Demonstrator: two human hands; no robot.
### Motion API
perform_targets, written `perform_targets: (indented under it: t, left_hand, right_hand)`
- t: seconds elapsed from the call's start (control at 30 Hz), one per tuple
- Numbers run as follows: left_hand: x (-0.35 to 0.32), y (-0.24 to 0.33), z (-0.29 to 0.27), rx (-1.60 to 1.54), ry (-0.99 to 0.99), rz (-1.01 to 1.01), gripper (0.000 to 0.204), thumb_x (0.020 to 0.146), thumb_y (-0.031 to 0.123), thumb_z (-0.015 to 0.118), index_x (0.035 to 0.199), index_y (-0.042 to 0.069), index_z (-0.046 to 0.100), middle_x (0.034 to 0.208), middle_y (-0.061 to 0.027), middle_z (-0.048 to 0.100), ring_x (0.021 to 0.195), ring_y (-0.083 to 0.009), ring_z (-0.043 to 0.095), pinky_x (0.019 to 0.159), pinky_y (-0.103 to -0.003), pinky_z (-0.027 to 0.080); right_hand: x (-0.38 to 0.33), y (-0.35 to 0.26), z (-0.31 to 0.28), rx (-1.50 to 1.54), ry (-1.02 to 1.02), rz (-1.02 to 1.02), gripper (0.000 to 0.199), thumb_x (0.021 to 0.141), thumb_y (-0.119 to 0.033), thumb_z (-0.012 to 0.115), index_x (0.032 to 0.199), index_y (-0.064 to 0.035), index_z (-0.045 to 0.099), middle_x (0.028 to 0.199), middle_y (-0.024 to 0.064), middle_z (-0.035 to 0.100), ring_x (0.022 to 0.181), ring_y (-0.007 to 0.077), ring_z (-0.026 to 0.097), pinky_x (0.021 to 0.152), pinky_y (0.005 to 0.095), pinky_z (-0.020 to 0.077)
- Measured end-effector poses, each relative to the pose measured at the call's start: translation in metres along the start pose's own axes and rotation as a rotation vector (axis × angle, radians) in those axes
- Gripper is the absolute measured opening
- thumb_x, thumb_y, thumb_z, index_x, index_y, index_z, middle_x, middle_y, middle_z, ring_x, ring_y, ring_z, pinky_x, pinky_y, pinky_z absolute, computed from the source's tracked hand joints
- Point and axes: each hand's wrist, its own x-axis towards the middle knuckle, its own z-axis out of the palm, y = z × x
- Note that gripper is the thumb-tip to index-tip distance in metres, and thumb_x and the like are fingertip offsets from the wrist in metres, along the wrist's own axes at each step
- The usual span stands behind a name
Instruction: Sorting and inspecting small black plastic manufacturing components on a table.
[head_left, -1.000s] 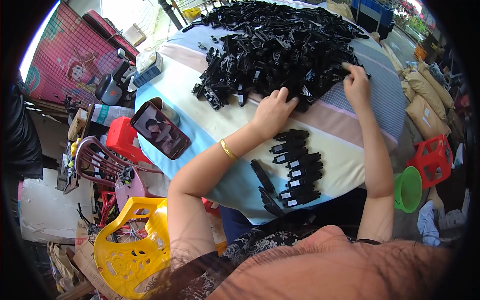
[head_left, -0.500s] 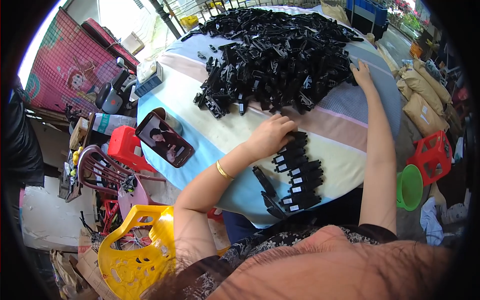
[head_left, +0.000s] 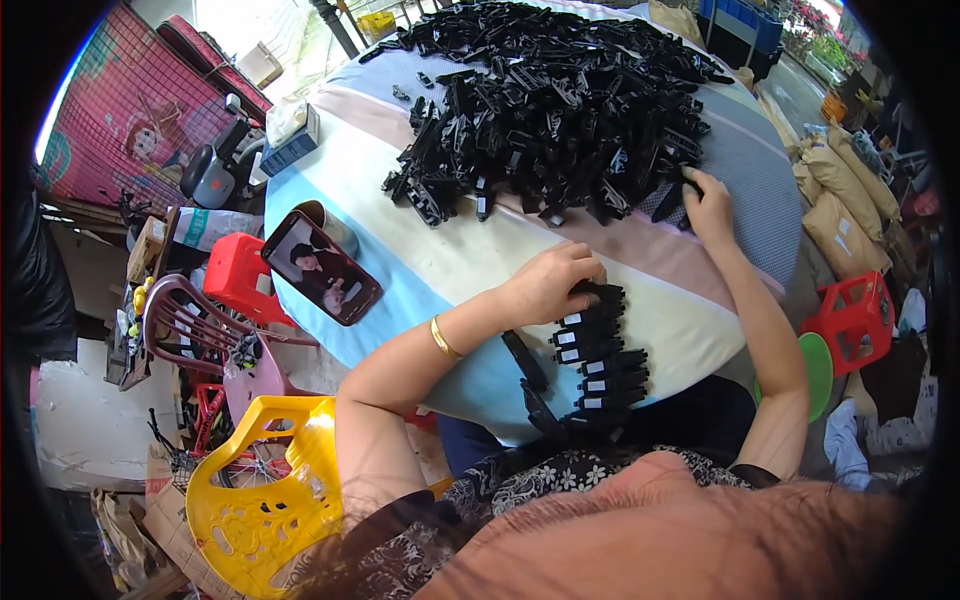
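A smartphone with a lit screen stands tilted against a cylindrical container at the left of the table; a blue box sits farther back. Left floor area: red stool, maroon chair, yellow chair. Right floor area: second red stool, green bucket, stacked tan sacks.

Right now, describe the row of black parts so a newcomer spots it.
On the striped tablecloth, find the big black heap. Nearer the camera, the row of black parts starts at the left hand. Unlike the jumbled heap, its pieces lie side by side, several showing white labels.
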Motion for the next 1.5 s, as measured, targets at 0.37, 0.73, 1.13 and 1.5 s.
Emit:
perform_targets:
  t: [0.37,0.73,1.13,1.5]
  left_hand:
    - [-0.010,0.002,-0.008,0.050,0.046,-0.163,0.024,0.070,0.008,0.070,0.091,0.001,0.061,0.085,-0.0151,0.057,0.079,-0.0312,0.059,0.072,-0.039,0.049]
    - [-0.012,0.007,-0.007,0.268,0.100,-0.309,0.028,0.072,0.012,0.068,0.098,0.003,0.060,0.091,-0.0145,0.062,0.083,-0.0321,0.061,0.075,-0.040,0.050]
    - [-0.014,0.000,-0.023,0.156,0.055,-0.183,0.031,0.067,0.007,0.070,0.097,0.005,0.064,0.092,-0.0123,0.061,0.092,-0.0333,0.058,0.081,-0.042,0.048]
    - [-0.015,-0.008,-0.029,0.185,0.048,-0.325,0.021,0.063,0.014,0.074,0.078,0.000,0.067,0.073,-0.0133,0.063,0.071,-0.0292,0.060,0.066,-0.037,0.049]
  right_hand:
    - [-0.018,-0.122,-0.039,0.083,0.018,-0.627,0.026,0.067,0.005,0.060,0.092,-0.0012,0.064,0.087,0.0094,0.062,0.082,0.0281,0.058,0.078,0.0384,0.0484]
    - [-0.057,-0.135,-0.024,0.542,-0.505,-0.197,0.029,0.072,0.004,0.065,0.101,-0.0008,0.064,0.091,0.0114,0.061,0.074,0.0289,0.060,0.066,0.0334,0.0497]
    - [-0.045,-0.142,-0.041,0.093,-0.417,-0.412,0.022,0.070,-0.010,0.067,0.090,-0.0031,0.063,0.085,0.0086,0.059,0.085,0.0280,0.055,0.075,0.0383,0.0436]
    - [-0.041,-0.154,-0.039,0.218,-0.541,-0.563,0.010,0.068,-0.004,0.068,0.075,-0.0016,0.062,0.077,0.0041,0.058,0.077,0.0228,0.052,0.069,0.0347,0.0395]
